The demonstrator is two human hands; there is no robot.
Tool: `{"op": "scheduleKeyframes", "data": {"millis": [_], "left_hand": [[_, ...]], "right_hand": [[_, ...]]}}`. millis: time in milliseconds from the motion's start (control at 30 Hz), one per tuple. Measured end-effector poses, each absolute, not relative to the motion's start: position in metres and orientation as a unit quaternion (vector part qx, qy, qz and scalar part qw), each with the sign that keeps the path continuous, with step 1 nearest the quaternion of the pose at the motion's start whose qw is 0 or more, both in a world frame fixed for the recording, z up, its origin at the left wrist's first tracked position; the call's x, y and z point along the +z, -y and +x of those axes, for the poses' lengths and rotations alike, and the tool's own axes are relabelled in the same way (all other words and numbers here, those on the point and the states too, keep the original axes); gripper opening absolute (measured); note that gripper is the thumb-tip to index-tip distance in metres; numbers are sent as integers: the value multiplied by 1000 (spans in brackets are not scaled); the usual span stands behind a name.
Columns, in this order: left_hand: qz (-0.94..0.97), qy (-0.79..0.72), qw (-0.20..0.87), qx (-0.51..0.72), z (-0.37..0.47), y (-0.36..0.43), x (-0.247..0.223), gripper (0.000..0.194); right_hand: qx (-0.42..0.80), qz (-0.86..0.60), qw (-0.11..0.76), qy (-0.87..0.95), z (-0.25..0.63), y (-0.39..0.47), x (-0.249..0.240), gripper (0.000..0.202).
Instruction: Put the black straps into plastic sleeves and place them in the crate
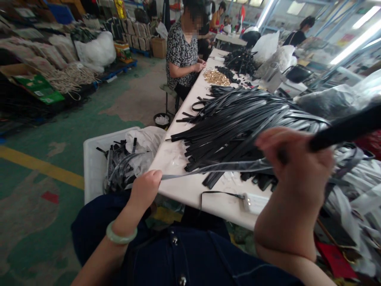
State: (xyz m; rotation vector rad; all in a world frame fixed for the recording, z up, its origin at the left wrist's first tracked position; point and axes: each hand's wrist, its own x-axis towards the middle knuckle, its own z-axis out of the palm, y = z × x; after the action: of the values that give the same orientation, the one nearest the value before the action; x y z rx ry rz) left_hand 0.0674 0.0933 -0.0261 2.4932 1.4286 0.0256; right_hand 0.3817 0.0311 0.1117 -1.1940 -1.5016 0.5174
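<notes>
Clear plastic strip (232, 167) ran between the fingers, left hand (145, 190) pinching one end, right hand (300, 171) clenched around some blurry black length (348, 125) where the strip met it. Pulling step, I reckoned; next move probably called for steady tension. Black straps (238, 119) lay just past the right fingers, white bin (89, 174) beyond the left.

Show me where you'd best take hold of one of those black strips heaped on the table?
Probably by a loose end, pinched from the table's left side: several of the black strips jut out past the heap there, while their middles lie crossed and piled over one another.
</notes>
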Motion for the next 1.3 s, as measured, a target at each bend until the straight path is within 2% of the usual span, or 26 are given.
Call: {"op": "scheduleKeyframes", "data": {"millis": [67, 167, 233, 267, 333, 433, 533, 633, 767, 800, 900, 933, 1067, 1300], "left_hand": [[881, -472, 25, 22, 75, -86, -11, 17], [915, -404, -2, 11, 83, -79, -1, 14], [926, -377, -2, 5, 81, -79, -3, 12], [930, -367, 1, 2, 78, -80, -5, 11], [937, -350, 9, -3, 72, -80, -10, 10], [945, -325, 21, -8, 73, -75, -16, 13], [950, -309, 35, -13, 86, -68, -20, 11], [951, -302, 58, 17, 90, -66, -22, 8], [930, -339, 111, 84, 62, -81, -22, 41], [922, -361, 116, 78, 53, -85, -21, 38], [917, -388, 88, 21, 42, -90, -20, 6], [922, -381, 73, 3, 44, -89, -19, 3], [939, -343, 31, -20, 60, -81, -14, 13], [932, -360, 28, -23, 71, -71, -19, 12]], "right_hand": [[283, -548, 406, 675, 340, -37, 83, 28], [468, -536, 210, 670, 283, -47, 31, 31], [601, -516, 124, 598, 268, -50, 6, 36], [651, -506, 112, 555, 267, -50, -2, 38], [706, -492, 134, 492, 270, -49, -9, 39], [715, -492, 165, 469, 271, -48, -9, 32], [681, -533, 166, 474, 257, -46, -8, 18], [624, -567, 179, 506, 251, -45, -5, 19], [608, -567, 171, 528, 271, -42, 5, 20], [608, -574, 162, 525, 278, -41, 8, 21], [604, -585, 141, 522, 288, -39, 14, 21], [606, -581, 136, 526, 289, -39, 15, 21], [593, -576, 132, 547, 286, -38, 18, 20], [550, -610, 127, 556, 286, -33, 21, 20]]}}
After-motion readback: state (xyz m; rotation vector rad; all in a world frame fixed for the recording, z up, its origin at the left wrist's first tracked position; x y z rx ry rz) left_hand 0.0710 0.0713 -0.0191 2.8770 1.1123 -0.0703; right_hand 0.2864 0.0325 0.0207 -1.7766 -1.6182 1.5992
